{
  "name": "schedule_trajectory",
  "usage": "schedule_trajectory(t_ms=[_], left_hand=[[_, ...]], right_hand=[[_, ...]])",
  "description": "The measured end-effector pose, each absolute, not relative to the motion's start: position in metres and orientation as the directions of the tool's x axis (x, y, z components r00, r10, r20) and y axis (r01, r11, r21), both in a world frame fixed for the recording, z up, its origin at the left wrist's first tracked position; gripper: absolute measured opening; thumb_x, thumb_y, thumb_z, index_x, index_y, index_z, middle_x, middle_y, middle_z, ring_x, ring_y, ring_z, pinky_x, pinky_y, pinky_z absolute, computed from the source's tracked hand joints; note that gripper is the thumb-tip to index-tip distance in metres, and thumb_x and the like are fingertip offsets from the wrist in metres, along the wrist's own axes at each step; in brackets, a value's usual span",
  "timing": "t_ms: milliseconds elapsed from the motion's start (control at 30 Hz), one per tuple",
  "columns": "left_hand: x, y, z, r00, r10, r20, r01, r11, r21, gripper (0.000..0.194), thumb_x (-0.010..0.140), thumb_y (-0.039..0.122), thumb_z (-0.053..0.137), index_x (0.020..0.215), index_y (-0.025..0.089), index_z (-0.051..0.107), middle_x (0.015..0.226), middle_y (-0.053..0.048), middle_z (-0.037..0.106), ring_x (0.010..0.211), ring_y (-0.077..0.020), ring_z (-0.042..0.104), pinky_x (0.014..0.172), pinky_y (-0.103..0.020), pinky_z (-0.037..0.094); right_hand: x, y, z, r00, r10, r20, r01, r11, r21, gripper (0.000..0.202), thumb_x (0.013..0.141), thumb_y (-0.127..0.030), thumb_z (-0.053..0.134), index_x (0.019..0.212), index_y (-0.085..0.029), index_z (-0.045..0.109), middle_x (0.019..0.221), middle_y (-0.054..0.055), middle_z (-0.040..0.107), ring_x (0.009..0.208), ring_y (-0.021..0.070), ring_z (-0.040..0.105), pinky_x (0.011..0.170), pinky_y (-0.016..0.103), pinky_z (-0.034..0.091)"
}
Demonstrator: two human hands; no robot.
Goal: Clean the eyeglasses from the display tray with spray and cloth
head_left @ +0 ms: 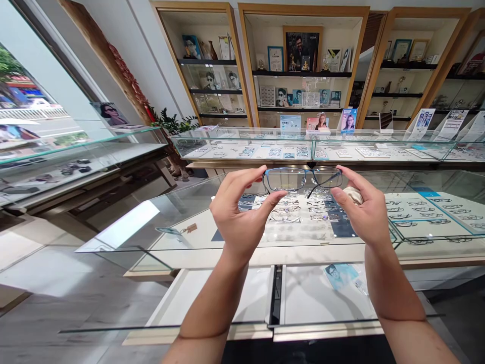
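Observation:
A pair of eyeglasses [287, 179] with a thin dark-blue frame is held up above the glass display case, one dark temple angled down behind the right lens. My left hand [242, 207] pinches the left end of the frame between thumb and fingers. At the opposite end, my right hand [361, 207] grips the frame the same way. A crumpled pale cloth [353, 195] is tucked in the right palm. Through the glass top below, rows of eyeglasses [286, 212] lie on white and dark-blue panels.
Two open white drawers [310, 296] jut out in front of me, one holding a blue printed card [341, 277]. Another glass display case [246, 146] stands behind, with wooden shelves [303, 74] along the wall. A glass counter [76, 151] runs along the window side.

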State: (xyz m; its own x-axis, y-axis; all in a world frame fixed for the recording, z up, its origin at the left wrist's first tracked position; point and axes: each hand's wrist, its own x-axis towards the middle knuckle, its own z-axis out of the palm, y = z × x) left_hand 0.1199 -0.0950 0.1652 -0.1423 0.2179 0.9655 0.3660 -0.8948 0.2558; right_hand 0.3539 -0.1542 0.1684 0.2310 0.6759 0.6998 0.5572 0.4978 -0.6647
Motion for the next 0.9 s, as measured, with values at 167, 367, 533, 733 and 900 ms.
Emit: schedule_trajectory(t_ms=[167, 367, 533, 733, 900], left_hand=[[0.119, -0.094, 0.165, -0.146, 0.265, 0.953, 0.337, -0.893, 0.300, 0.040, 0.083, 0.042, 0.092, 0.117, 0.026, 0.080, 0.102, -0.003, 0.079, 0.091, -0.0187, 0.072, 0.079, -0.034, 0.059], [0.112, -0.086, 0.165, -0.136, 0.474, 0.870, 0.184, -0.851, 0.492, 0.040, 0.083, 0.042, 0.092, 0.118, 0.027, 0.081, 0.110, -0.007, 0.080, 0.099, -0.0207, 0.075, 0.083, -0.036, 0.061], [0.108, -0.077, 0.164, -0.098, 0.566, 0.818, 0.102, -0.812, 0.574, 0.041, 0.082, 0.043, 0.092, 0.117, 0.026, 0.081, 0.114, -0.008, 0.081, 0.102, -0.0211, 0.078, 0.086, -0.034, 0.063], [0.109, -0.072, 0.163, -0.075, 0.611, 0.788, 0.022, -0.789, 0.614, 0.044, 0.078, 0.042, 0.094, 0.117, 0.024, 0.082, 0.115, -0.009, 0.082, 0.104, -0.0214, 0.079, 0.085, -0.031, 0.064], [0.108, -0.074, 0.163, -0.077, 0.599, 0.797, 0.049, -0.796, 0.603, 0.043, 0.079, 0.041, 0.095, 0.116, 0.024, 0.082, 0.115, -0.009, 0.082, 0.104, -0.0211, 0.078, 0.088, -0.031, 0.064]], right_hand=[[0.354, -0.154, 0.168, 0.224, 0.665, 0.712, 0.550, 0.517, -0.656, 0.049, 0.093, -0.044, 0.076, 0.135, -0.020, 0.077, 0.064, -0.005, 0.048, 0.055, 0.0124, 0.037, 0.055, 0.030, 0.040], [0.352, -0.158, 0.169, 0.234, 0.632, 0.739, 0.553, 0.539, -0.636, 0.042, 0.094, -0.042, 0.076, 0.132, -0.024, 0.080, 0.060, -0.006, 0.047, 0.054, 0.0124, 0.036, 0.052, 0.030, 0.039], [0.349, -0.162, 0.168, 0.272, 0.579, 0.769, 0.557, 0.557, -0.616, 0.037, 0.093, -0.039, 0.076, 0.126, -0.025, 0.082, 0.060, -0.006, 0.046, 0.053, 0.0118, 0.037, 0.051, 0.029, 0.039], [0.347, -0.164, 0.166, 0.286, 0.540, 0.792, 0.543, 0.590, -0.598, 0.033, 0.094, -0.037, 0.077, 0.125, -0.027, 0.083, 0.060, -0.006, 0.047, 0.053, 0.0116, 0.038, 0.051, 0.028, 0.039], [0.347, -0.164, 0.165, 0.287, 0.551, 0.784, 0.559, 0.568, -0.604, 0.036, 0.095, -0.041, 0.075, 0.127, -0.026, 0.082, 0.058, -0.006, 0.045, 0.052, 0.0120, 0.038, 0.051, 0.029, 0.041]])
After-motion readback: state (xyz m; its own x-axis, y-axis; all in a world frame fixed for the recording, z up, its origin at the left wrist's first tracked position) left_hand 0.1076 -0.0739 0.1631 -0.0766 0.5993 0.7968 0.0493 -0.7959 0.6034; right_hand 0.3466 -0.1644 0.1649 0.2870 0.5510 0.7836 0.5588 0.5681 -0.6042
